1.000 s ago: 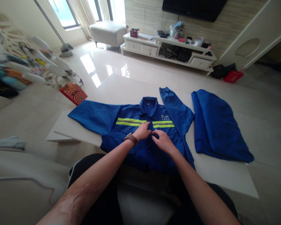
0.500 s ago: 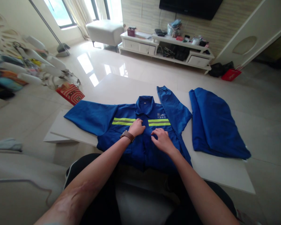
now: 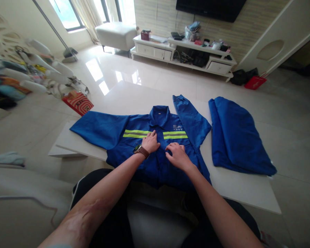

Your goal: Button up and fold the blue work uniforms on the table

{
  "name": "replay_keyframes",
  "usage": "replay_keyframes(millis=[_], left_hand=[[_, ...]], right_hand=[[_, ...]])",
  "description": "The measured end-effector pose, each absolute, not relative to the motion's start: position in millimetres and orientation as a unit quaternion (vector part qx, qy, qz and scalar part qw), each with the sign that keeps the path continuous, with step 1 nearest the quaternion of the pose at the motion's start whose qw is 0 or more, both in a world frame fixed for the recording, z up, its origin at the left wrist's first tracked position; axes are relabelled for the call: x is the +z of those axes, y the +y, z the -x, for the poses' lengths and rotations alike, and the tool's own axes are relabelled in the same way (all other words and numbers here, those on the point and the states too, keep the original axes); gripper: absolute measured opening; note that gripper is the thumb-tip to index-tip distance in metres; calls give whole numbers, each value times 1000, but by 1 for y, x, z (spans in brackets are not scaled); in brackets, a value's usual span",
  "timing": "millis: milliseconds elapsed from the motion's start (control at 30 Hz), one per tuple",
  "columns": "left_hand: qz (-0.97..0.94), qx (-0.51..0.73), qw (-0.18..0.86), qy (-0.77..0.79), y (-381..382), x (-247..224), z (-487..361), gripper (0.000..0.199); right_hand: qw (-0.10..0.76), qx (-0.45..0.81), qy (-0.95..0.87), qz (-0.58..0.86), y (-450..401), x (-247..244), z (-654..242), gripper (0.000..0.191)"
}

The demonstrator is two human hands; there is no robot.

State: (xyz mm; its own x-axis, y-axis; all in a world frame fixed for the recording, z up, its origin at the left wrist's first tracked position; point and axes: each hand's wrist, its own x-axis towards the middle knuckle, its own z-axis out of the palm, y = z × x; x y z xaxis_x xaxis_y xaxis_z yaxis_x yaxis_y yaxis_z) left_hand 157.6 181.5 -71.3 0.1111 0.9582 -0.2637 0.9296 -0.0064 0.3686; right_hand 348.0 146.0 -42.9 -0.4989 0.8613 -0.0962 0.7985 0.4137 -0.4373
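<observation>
A blue work jacket (image 3: 167, 165) with yellow-green reflective strips lies front up on the white table (image 3: 243, 187), collar pointing away from me. Its left-hand sleeve stretches out sideways, while the other sleeve is bent upward. The hem hangs over the near table edge. My left hand (image 3: 151, 142), a watch on its wrist, rests on the jacket front beside the placket, below one strip, with its fingers stretched out. Across the placket my right hand (image 3: 177, 155) is on or just over the chest, fingers curved and apart, with nothing visible in them.
A folded blue garment (image 3: 237, 134) lies at the table's right end. Behind the left sleeve stands a red paper bag (image 3: 79, 102). Farther back are a low white TV cabinet (image 3: 155, 51), a pale ottoman (image 3: 116, 34) and a red bag (image 3: 255, 82) on the floor.
My left hand has turned slightly and its fingers lie flatter, with the watch face now showing. My right hand has shifted very slightly left and down. The jacket looks almost the same.
</observation>
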Motion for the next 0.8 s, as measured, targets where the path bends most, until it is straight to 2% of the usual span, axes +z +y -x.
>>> replay_keyframes(millis=[433, 600, 800], left_hand=[[-676, 24, 229, 700, 184, -74, -160, 72], [-659, 52, 288, 693, 189, -75, -158, 64], [-668, 72, 281, 685, 189, -81, -156, 60]], right_hand=[[40, 214, -849, 481, 143, -41, -346, 14], [37, 208, -853, 477, 142, -41, -347, 14], [39, 204, -855, 476, 141, -42, -347, 14]])
